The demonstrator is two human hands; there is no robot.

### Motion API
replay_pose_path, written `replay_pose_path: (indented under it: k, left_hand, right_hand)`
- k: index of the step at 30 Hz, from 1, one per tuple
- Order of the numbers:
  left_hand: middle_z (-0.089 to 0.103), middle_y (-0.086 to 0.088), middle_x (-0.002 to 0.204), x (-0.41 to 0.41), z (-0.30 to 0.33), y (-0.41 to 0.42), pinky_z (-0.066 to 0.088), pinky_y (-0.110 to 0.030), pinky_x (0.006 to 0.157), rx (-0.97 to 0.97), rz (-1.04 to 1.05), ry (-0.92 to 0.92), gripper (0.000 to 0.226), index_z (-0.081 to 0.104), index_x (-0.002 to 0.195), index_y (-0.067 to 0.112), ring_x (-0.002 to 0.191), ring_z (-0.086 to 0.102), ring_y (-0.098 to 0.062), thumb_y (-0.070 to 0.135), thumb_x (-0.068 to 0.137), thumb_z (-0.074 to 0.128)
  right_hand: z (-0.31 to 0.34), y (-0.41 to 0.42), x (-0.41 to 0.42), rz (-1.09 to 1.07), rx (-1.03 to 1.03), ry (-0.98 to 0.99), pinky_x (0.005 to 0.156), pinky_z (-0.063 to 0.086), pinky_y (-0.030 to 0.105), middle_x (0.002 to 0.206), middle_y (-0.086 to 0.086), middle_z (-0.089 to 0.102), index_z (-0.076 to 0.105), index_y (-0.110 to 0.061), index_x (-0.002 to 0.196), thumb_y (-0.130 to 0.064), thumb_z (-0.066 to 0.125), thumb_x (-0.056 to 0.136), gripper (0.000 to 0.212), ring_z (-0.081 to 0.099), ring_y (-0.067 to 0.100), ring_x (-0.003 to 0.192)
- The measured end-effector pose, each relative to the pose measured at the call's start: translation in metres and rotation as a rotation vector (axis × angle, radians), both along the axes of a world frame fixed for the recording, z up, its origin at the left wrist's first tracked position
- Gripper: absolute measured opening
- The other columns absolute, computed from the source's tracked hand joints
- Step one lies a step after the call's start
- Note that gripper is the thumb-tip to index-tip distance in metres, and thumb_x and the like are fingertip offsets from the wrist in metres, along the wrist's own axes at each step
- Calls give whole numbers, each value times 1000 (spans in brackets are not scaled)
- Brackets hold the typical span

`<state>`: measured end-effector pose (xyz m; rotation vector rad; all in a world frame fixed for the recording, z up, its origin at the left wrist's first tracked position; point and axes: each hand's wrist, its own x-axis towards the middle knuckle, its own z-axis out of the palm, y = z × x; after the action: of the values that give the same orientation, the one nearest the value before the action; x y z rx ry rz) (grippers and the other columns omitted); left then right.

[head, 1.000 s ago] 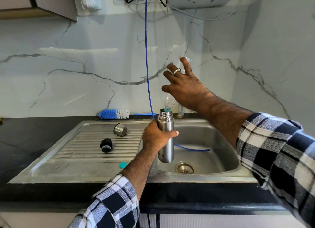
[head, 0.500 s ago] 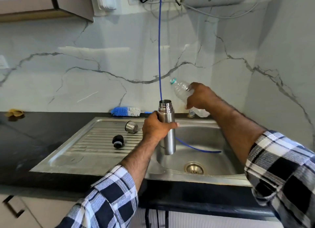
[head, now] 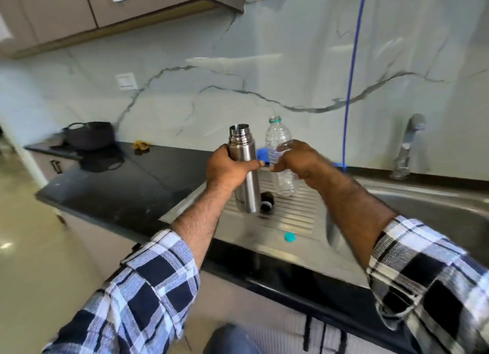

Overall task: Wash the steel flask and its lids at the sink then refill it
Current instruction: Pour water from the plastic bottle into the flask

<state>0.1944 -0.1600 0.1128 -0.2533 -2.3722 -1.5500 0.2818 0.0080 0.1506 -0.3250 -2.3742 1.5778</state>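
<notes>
My left hand (head: 229, 168) grips the open steel flask (head: 244, 168) upright above the ribbed drainboard (head: 293, 216). Just to its right, my right hand (head: 299, 160) holds a clear plastic water bottle (head: 280, 147), uncapped and upright. The flask's black inner lid (head: 266, 205) lies on the drainboard behind the flask's base. A small teal bottle cap (head: 290, 237) rests near the drainboard's front edge. The steel outer lid is hidden from view.
The sink basin (head: 428, 216) lies to the right, with a steel tap (head: 407, 147) at the back wall. A blue hose (head: 352, 70) hangs down the marble wall. On the black counter (head: 127, 184) at left sit a dark bag (head: 90, 135) and a yellow scrap (head: 140, 145).
Both hands moved left from over the basin to above the drainboard. The plastic bottle went from tilted to upright beside the flask. The view swung left.
</notes>
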Motion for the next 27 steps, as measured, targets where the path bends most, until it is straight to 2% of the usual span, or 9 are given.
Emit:
replay_pose_path:
  k: [2, 4, 6, 8, 11, 15, 17, 20, 27]
  left_hand:
    - [68, 17, 89, -10, -4, -28, 54, -24, 71, -19, 57, -12, 58, 69, 105, 26, 83, 69, -7, 37, 59, 102]
    - [68, 17, 89, -19, -12, -49, 57, -27, 78, -27, 106, -26, 58, 68, 103, 28, 85, 69, -8, 38, 58, 102]
    - [71, 16, 90, -29, -18, -69, 60, -30, 82, -20, 155, -19, 60, 69, 102, 28, 87, 72, -9, 42, 55, 103]
    - [73, 15, 93, -33, -23, -77, 62, -33, 83, -23, 175, -17, 64, 68, 104, 27, 86, 72, -7, 46, 53, 103]
    - [73, 14, 94, -47, -34, -96, 63, -36, 85, -13, 205, -44, 66, 68, 105, 28, 86, 71, -7, 45, 52, 104]
    - [73, 15, 94, -56, -44, -105, 63, -37, 87, -13, 208, -57, 61, 64, 98, 33, 87, 71, -7, 44, 53, 103]
    - [72, 16, 93, -58, -46, -105, 63, -37, 87, -8, 204, -66, 60, 63, 97, 33, 86, 70, -6, 44, 54, 104]
    - [72, 14, 95, -60, -47, -100, 63, -37, 88, -15, 188, -78, 65, 65, 104, 30, 88, 71, -8, 44, 53, 104]
    - [68, 14, 106, -52, -46, -95, 58, -38, 93, -42, 171, -95, 73, 62, 119, 26, 104, 71, -17, 52, 63, 99]
  right_hand:
    - [-11, -23, -15, 58, 20, -4, 56, 43, 17, 84, 2, 65, 66, -15, 94, 9, 81, 77, 33, 58, 16, 77]
    - [-18, -38, -28, 109, 24, -5, 68, 46, 24, 92, 6, 70, 68, -15, 88, 10, 82, 76, 31, 63, 21, 87]
    - [-27, -51, -45, 144, 2, -27, 69, 45, 25, 90, -1, 72, 65, -20, 81, 9, 81, 79, 33, 65, 19, 87]
    - [-32, -56, -46, 159, -48, -38, 75, 45, 29, 92, -8, 69, 62, -25, 83, 6, 81, 82, 36, 62, 11, 88]
    - [-45, -70, -69, 189, -79, -61, 89, 46, 35, 101, -7, 70, 63, -28, 91, 2, 84, 80, 38, 63, 15, 100]
    - [-56, -71, -84, 169, -87, -70, 101, 49, 41, 118, -1, 72, 65, -18, 125, -1, 87, 77, 56, 64, 24, 117]
    - [-59, -67, -85, 169, -87, -69, 105, 48, 43, 114, -3, 71, 65, -20, 119, 0, 85, 79, 49, 64, 24, 115]
    - [-63, -55, -86, 169, -94, -64, 107, 49, 46, 108, -3, 74, 66, -24, 106, -1, 87, 77, 42, 67, 23, 110]
    - [-67, -33, -79, 115, -173, -89, 95, 49, 44, 119, -2, 74, 65, -23, 127, -7, 93, 71, 64, 66, 24, 113]
